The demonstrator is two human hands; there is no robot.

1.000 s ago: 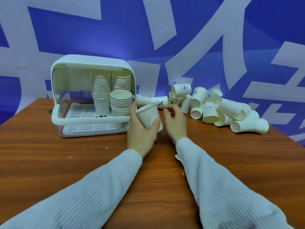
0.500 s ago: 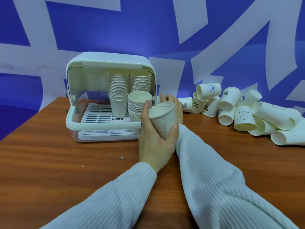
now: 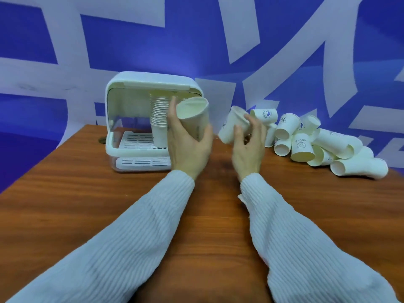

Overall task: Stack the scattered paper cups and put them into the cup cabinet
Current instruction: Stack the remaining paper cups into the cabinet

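Two cups in hand, head view: one paper cup (image 3: 193, 119) gripped by left hand (image 3: 188, 145), another cup (image 3: 232, 125) pinched in fingers of right hand (image 3: 247, 147), both raised above table (image 3: 65, 193).
Done: tall stack (image 3: 159, 121) standing inside open cup cabinet (image 3: 153, 84).
Left: scattered pile (image 3: 317, 145) lying well right of cabinet, unstacked.

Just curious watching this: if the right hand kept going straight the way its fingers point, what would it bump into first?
The right hand already grips a cup. Its fingers point up and away toward the pile of cups by the wall, so probably the nearest cups there, though depth is hard to judge.
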